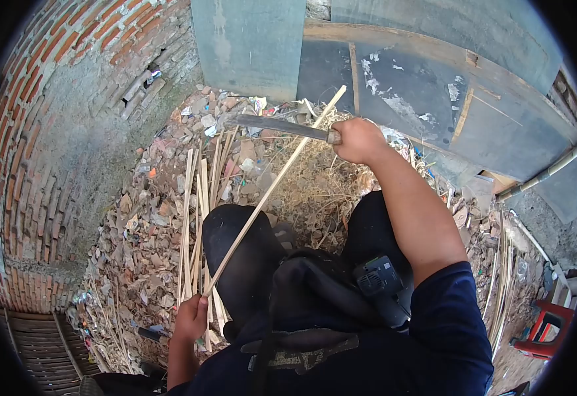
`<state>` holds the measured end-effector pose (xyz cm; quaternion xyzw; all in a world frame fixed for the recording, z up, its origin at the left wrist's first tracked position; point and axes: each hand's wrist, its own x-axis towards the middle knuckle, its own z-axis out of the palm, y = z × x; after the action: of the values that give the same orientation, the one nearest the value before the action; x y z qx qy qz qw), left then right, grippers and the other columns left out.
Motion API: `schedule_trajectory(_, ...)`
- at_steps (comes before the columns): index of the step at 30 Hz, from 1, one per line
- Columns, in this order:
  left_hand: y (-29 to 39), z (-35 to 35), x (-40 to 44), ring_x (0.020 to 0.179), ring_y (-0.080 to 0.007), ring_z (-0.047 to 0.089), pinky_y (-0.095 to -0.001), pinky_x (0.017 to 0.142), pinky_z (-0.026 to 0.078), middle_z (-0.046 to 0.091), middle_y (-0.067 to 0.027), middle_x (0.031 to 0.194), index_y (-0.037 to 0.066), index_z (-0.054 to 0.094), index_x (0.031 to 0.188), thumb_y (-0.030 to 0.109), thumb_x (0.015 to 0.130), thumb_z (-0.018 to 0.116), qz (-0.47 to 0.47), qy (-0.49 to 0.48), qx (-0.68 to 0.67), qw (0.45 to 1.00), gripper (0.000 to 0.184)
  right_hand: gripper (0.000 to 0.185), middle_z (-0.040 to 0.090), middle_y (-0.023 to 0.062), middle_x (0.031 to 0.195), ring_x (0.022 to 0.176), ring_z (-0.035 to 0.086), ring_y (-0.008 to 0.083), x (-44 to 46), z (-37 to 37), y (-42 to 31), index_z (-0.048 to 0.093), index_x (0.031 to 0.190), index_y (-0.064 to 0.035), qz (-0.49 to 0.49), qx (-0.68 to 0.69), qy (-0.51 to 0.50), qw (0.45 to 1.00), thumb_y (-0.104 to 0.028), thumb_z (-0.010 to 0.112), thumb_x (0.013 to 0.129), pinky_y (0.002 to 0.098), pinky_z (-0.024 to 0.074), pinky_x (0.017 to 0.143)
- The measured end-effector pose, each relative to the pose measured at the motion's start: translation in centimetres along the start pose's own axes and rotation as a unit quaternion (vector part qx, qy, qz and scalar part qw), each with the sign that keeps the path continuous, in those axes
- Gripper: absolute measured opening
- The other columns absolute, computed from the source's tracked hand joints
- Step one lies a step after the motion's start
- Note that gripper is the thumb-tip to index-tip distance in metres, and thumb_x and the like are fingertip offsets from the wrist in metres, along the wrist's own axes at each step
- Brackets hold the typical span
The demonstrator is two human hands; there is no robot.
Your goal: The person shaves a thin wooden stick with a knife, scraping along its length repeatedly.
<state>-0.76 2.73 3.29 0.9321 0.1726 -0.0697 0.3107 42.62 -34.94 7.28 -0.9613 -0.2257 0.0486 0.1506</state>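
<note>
My right hand (361,140) is closed around the wooden handle of a machete (278,125), whose blade points left. Under the blade, a long pale bamboo strip (282,178) runs diagonally from upper right to lower left; blade and strip cross, though I cannot tell whether they touch. My left hand (191,318) grips the strip's lower end beside my knee. More bamboo strips (188,224) lie in a loose bundle on the ground left of my leg. Thin shavings (315,175) are heaped between and beyond my knees.
Rubble and litter (143,244) cover the ground. A worn brick wall (44,158) rises at left, with boards (249,46) ahead. Another bundle of strips (499,284) lies at right, near a red plastic stool (547,330). A dark handle (150,334) shows near my left hand.
</note>
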Motion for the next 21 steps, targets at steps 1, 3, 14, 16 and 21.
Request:
schedule_trajectory(1, -0.3, 0.2, 0.1, 0.062, -0.0161, 0.045, -0.037, 0.058, 0.041, 0.048, -0.0073, 0.063, 0.0, 0.052, 0.08, 0.038, 0.11, 0.044, 0.0, -0.002, -0.002, 1.0, 0.05, 0.028, 0.073, 0.0164, 0.095, 0.095, 0.071, 0.0371, -0.2, -0.1, -0.6, 0.071, 0.102, -0.011, -0.03, -0.006, -0.013, 0.999, -0.023, 0.068, 0.078, 0.05, 0.0563, 0.085)
schedule_trajectory(3, -0.6, 0.5, 0.4, 0.062, -0.0151, 0.045, -0.0364, 0.058, 0.041, 0.048, -0.0064, 0.062, 0.0, 0.052, 0.08, 0.037, 0.111, 0.044, 0.0, -0.004, -0.007, 1.0, 0.049, 0.026, 0.073, 0.0159, 0.091, 0.092, 0.071, 0.0369, -0.7, -0.1, -1.6, 0.071, 0.099, -0.0111, -0.091, -0.018, -0.035, 0.995, -0.022, 0.069, 0.076, 0.0502, 0.0562, 0.083)
schedule_trajectory(14, -1.0, -1.9, -1.4, 0.054, -0.0227, 0.046, -0.0405, 0.056, 0.042, 0.049, -0.0141, 0.058, 0.0, 0.055, 0.079, 0.035, 0.108, 0.047, -0.043, 0.025, -0.019, 0.999, 0.046, 0.031, 0.074, 0.0123, 0.106, 0.103, 0.071, 0.0339, 0.6, 0.3, 2.4, 0.073, 0.11, -0.0149, 0.072, 0.006, 0.009, 0.997, -0.019, 0.065, 0.081, 0.0476, 0.0569, 0.089)
schedule_trajectory(16, -1.8, -1.2, -1.4, 0.055, -0.0207, 0.045, -0.0404, 0.056, 0.042, 0.048, -0.0132, 0.057, 0.0, 0.055, 0.079, 0.034, 0.108, 0.047, -0.041, 0.026, -0.013, 0.999, 0.046, 0.033, 0.074, 0.0129, 0.106, 0.104, 0.07, 0.0338, 0.1, -0.9, 1.1, 0.073, 0.112, -0.0143, 0.027, -0.007, -0.022, 0.999, -0.019, 0.066, 0.08, 0.0471, 0.0568, 0.09)
schedule_trajectory(21, -1.8, -0.2, -0.7, 0.054, -0.0215, 0.044, -0.0398, 0.055, 0.041, 0.048, -0.0143, 0.057, 0.0, 0.054, 0.079, 0.033, 0.108, 0.048, -0.046, 0.023, -0.055, 0.997, 0.045, 0.03, 0.074, 0.0124, 0.1, 0.098, 0.071, 0.0339, -0.9, -0.1, -1.9, 0.073, 0.106, -0.0148, -0.116, -0.042, -0.064, 0.99, -0.019, 0.069, 0.076, 0.0472, 0.057, 0.087)
